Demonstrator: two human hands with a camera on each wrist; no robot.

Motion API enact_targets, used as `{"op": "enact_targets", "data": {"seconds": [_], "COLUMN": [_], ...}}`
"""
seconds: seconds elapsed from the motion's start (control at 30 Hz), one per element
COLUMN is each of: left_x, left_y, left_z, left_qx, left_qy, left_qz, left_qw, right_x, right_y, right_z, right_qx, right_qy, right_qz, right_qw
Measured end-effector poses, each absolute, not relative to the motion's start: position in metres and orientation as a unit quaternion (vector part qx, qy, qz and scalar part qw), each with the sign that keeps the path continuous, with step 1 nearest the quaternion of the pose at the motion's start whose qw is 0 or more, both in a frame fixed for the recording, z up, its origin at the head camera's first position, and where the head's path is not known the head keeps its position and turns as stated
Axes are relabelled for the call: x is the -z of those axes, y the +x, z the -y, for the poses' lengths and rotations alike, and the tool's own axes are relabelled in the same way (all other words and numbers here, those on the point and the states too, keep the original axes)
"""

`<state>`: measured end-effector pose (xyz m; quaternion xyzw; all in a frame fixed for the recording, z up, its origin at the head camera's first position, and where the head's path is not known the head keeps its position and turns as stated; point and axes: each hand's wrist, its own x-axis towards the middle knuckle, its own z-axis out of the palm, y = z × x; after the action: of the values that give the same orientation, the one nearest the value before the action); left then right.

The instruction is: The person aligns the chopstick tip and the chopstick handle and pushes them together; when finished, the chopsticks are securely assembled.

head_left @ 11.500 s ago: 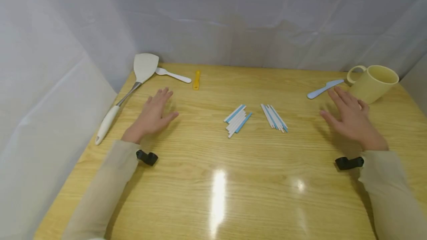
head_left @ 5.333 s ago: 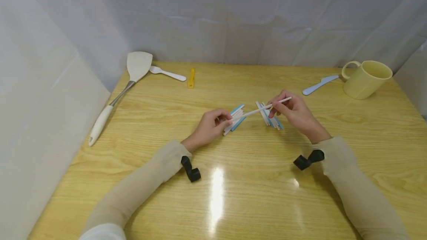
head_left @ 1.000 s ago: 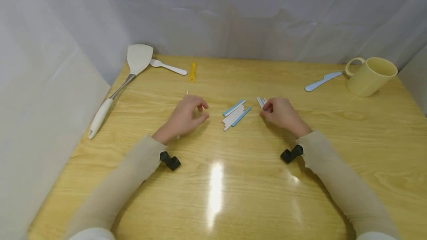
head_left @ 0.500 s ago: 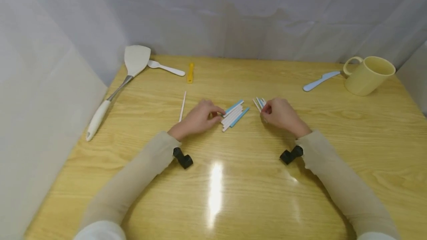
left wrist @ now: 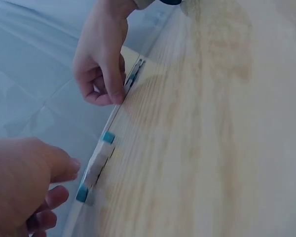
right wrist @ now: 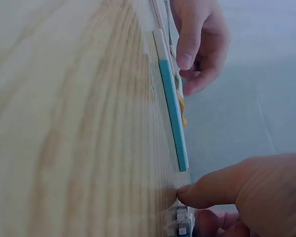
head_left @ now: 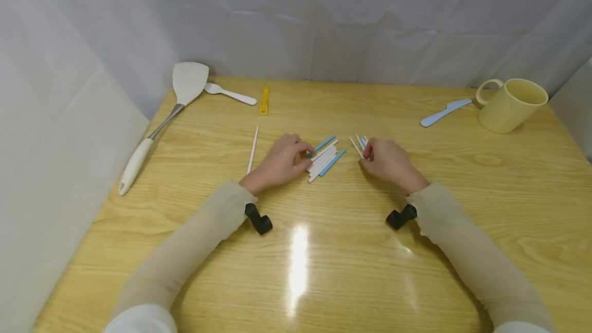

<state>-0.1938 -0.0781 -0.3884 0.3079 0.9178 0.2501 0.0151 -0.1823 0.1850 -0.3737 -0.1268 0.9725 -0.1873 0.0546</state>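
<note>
Beside the left bundle of thin white and blue sticks (head_left: 326,162), my left hand (head_left: 284,162) has its thumb and forefinger apart, near the outermost blue stick (head_left: 326,142). A gap shows between those fingertips in the right wrist view, nothing held there. My right hand (head_left: 390,162) reaches over the second bundle (head_left: 363,141) with bent fingers, covering most of it. Its thumb touches down by the stick ends in the right wrist view; whether it pinches one is hidden. A single white stick (head_left: 253,148) lies left of my left hand, partly covered by the wrist.
A white spatula (head_left: 159,127), a white plastic fork (head_left: 231,95) and a small yellow strip (head_left: 264,102) lie at the back left of the wooden table (head_left: 351,271). At the back right are a pale blue knife (head_left: 445,113) and a yellow mug (head_left: 511,107).
My left hand has moved right, from beside the lone white stick to the left bundle. The outer blue stick there has shifted outward. At the right bundle, a white stick has spread leftward.
</note>
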Motion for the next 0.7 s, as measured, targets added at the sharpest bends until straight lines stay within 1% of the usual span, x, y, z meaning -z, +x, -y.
{"op": "enact_targets", "data": {"seconds": [0.47,0.7], "left_x": [0.391,0.393], "left_y": [-0.186,-0.184], "left_z": [0.063,0.061], "left_qx": [-0.253,-0.299], "left_qy": [0.222,0.174], "left_qz": [-0.942,-0.938], "left_qw": [-0.001,0.017], "right_x": [0.375,0.375], "right_y": [-0.181,-0.18], "right_z": [-0.183,-0.182], "right_qx": [0.166,0.164], "right_qy": [-0.127,-0.121], "right_qz": [-0.977,-0.978], "right_qw": [0.049,0.054]}}
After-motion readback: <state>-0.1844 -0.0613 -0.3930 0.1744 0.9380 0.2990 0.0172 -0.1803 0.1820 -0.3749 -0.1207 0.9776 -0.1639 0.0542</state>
